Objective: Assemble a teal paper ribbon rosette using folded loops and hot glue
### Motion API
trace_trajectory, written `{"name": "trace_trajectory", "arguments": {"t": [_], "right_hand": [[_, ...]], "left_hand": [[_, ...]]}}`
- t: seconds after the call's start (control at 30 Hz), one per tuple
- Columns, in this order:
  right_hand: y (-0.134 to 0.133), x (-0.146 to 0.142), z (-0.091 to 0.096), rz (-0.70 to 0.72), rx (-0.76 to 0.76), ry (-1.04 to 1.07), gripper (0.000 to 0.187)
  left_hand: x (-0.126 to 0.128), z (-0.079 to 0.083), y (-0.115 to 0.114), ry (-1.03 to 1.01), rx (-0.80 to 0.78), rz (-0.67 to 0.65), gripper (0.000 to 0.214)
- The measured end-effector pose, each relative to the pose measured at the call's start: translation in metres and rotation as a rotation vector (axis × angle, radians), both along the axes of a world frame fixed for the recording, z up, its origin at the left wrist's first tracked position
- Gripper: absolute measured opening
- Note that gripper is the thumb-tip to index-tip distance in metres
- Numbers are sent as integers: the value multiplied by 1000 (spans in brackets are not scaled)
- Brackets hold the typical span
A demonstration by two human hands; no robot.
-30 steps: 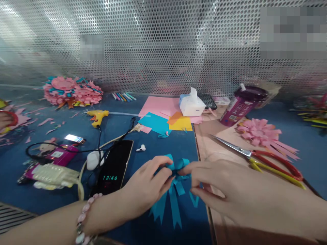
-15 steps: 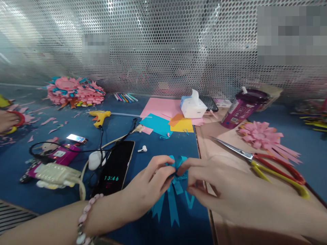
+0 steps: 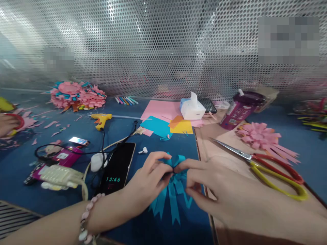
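Observation:
A blue paper flower [image 3: 173, 192] with loops at the top and notched tails hanging down lies in front of me, its middle mostly hidden by fingers. My left hand [image 3: 150, 180], with a beaded bracelet at the wrist, closes its thumb and fingers on the flower's left side. From the right, my right hand [image 3: 206, 180] puts its index fingertip on the centre, the other fingers curled by the right-hand strips. To the right lie scissors [image 3: 245, 154] with red and yellow handles, beside a pink paper flower [image 3: 260, 136].
Left of my hands are a phone [image 3: 120, 163], a white earbud [image 3: 143, 150], cables and a yellow glue gun [image 3: 101, 120]. Coloured paper sheets [image 3: 159, 109], a tissue pack [image 3: 192, 108] and a purple cup [image 3: 240, 109] stand farther back. Another person's hand [image 3: 9, 124] is at far left.
My right index finger has pressed in toward the flower's centre, and the left fingers have shifted slightly. Both hands stay at the blue flower. The camera view has tilted a little.

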State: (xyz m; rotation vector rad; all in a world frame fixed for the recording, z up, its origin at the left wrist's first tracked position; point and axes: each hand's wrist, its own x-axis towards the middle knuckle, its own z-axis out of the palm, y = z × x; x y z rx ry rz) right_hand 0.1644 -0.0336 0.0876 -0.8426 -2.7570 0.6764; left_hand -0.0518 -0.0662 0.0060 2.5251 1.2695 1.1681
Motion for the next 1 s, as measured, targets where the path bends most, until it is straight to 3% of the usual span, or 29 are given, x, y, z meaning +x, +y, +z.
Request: {"name": "trace_trajectory", "arguments": {"t": [0.27,0.37,0.47,0.6,0.73,0.87,1.0], "right_hand": [[7,1,18,-14,-145,-79,17],[28,11,25,-16,-279,-10,19],[55,23,19,-21,-331,-101,25],[79,25,-11,-64,-191,-222,21],[81,19,-34,-4,-14,-250,17],[72,20,-23,-18,19,-231,23],[59,18,-1,-129,106,9,25]], "left_hand": [[3,6,3,-76,26,-12,15],[2,10,5,-120,-16,12,14],[0,13,8,-113,-41,52,14],[-2,14,12,-104,-74,62,14],[-2,12,12,-133,-85,39,11],[-2,11,11,-127,-69,3,12],[0,9,10,-108,-18,-47,17]]}}
